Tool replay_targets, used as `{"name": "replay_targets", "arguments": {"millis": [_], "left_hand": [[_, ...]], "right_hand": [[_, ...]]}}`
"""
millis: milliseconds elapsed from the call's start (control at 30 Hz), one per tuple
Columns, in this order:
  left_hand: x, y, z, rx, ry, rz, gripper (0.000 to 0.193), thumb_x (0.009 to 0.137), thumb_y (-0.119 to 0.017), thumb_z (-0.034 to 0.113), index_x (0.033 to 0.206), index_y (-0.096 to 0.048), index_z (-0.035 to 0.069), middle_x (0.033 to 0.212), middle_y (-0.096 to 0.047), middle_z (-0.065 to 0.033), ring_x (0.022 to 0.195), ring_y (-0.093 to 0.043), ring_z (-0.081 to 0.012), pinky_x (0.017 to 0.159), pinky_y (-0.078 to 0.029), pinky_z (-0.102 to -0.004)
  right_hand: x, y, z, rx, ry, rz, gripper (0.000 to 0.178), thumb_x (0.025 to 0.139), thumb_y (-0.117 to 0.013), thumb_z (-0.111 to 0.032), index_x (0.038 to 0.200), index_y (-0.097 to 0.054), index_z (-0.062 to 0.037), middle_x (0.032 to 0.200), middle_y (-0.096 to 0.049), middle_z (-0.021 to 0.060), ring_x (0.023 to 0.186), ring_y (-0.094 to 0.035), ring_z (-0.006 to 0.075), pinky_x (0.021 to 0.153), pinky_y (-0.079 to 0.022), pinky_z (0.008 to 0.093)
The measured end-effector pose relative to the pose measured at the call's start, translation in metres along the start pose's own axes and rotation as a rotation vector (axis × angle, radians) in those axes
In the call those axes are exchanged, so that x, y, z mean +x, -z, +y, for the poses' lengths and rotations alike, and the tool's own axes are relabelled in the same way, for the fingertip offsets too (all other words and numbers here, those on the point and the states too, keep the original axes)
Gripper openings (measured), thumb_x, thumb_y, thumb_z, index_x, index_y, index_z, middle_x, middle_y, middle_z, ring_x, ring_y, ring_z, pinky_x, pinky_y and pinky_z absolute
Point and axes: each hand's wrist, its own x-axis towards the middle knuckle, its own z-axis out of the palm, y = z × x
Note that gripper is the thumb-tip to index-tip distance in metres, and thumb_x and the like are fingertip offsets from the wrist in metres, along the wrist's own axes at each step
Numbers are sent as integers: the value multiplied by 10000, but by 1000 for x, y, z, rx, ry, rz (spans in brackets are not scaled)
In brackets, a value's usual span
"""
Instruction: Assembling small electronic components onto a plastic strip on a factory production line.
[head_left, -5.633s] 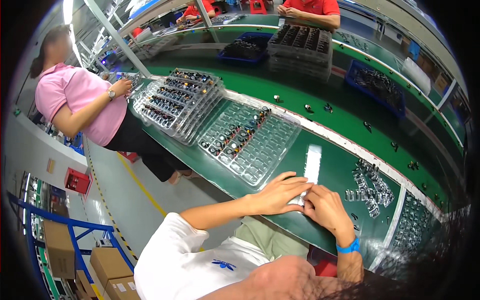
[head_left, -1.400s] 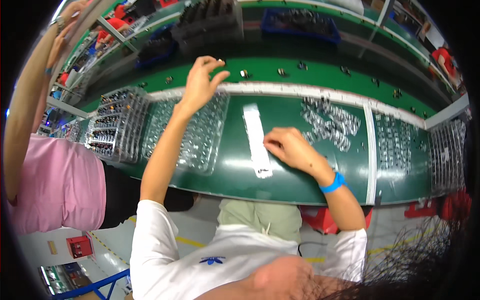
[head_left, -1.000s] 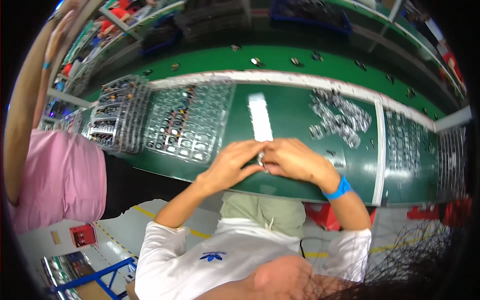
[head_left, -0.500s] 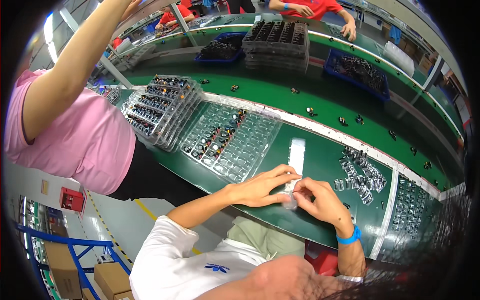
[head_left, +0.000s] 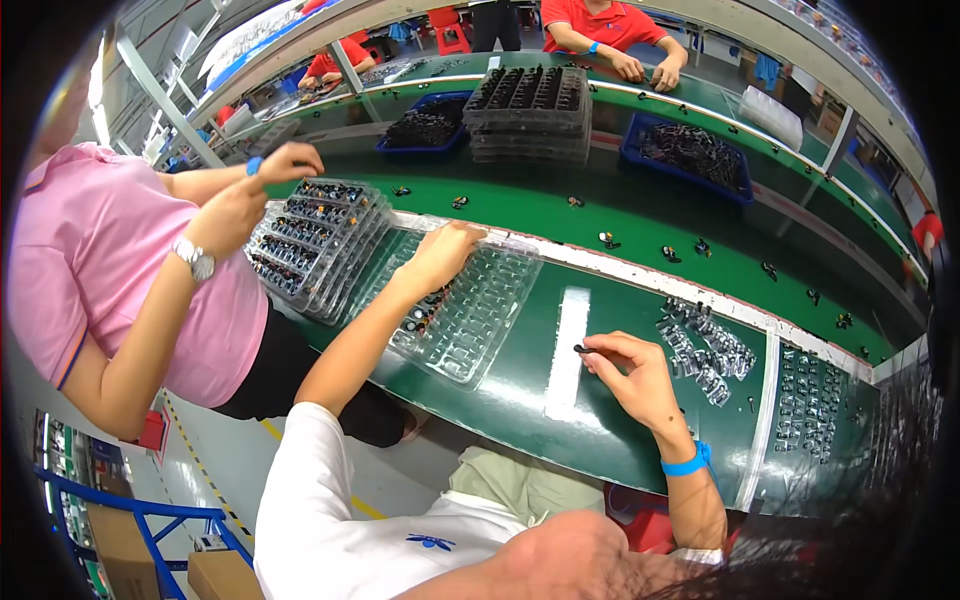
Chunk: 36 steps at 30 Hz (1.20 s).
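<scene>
My left hand (head_left: 447, 256) reaches over the clear plastic tray (head_left: 462, 345), its fingers drawn together at the far side. Whatever they hold, if anything, is hidden. Several small black, white and orange parts sit in the tray's left pockets, partly covered by my forearm. Above the green bench, my right hand (head_left: 640, 378) pinches a small black part (head_left: 583, 349) between thumb and forefinger. Below and left of that part, a white strip (head_left: 567, 365) lies flat on the bench.
Right of my right hand lie small clear-and-black pieces (head_left: 710, 350). More stand in rows (head_left: 808, 405) beyond a white line. Stacked filled trays (head_left: 318, 245) are at left, beside a co-worker in pink. Parts ride along the green belt (head_left: 530, 215); blue bins (head_left: 690, 155) stand beyond.
My hands were together over the white strip; the left has since moved away to the tray. My right hand stays near the strip, now showing the black part. The co-worker's arms came down.
</scene>
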Motion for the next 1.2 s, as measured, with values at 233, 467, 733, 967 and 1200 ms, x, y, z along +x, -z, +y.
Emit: {"name": "replay_targets", "arguments": {"millis": [233, 467, 733, 967, 1200], "left_hand": [[7, 1, -2, 200, -6, -183, 278, 877, -575, 54, 1100, -740, 44, 1002, -711, -212, 999, -693, -398, 858, -560, -504], [-1, 2, -13, -530, 230, 117, 208, 1002, -593, 42, 1147, -728, -22, 1019, -712, -143, 896, -686, -209, 875, -540, -337], [-20, -7, 109, -1200, 41, 91, 283, 954, -663, -57, 1235, -697, -38, 1199, -646, -105, 1051, -670, -169, 918, -555, -289], [-40, -33, 159, -1385, -12, -19, 293, 923, -714, -48, 1215, -706, -33, 1133, -667, -118, 1038, -669, -179, 892, -563, -300], [-46, -26, 162, -1153, -99, 8, 269, 862, -755, -79, 1128, -736, -42, 1131, -703, -158, 1042, -696, -222, 897, -583, -330]], "right_hand": [[-1, 8, 7, -84, 122, 66, 180, 917, -665, 87, 1078, -739, 59, 1018, -714, 104, 907, -702, 162, 817, -583, 261], [0, 8, 1, -64, 108, 134, 162, 901, -711, 44, 1060, -741, 44, 1019, -713, 108, 921, -701, 166, 819, -579, 272], [2, 10, -1, 21, 72, 247, 163, 894, -724, 50, 1056, -738, 54, 1027, -718, 111, 916, -710, 168, 825, -592, 292], [4, 10, -6, -181, 230, 295, 180, 831, -755, 79, 1003, -767, 30, 1034, -756, 145, 943, -731, 220, 830, -591, 314], [3, 4, -6, -185, 261, 193, 191, 829, -767, 64, 1014, -771, 18, 1105, -758, 141, 986, -737, 229, 845, -600, 320]]}}
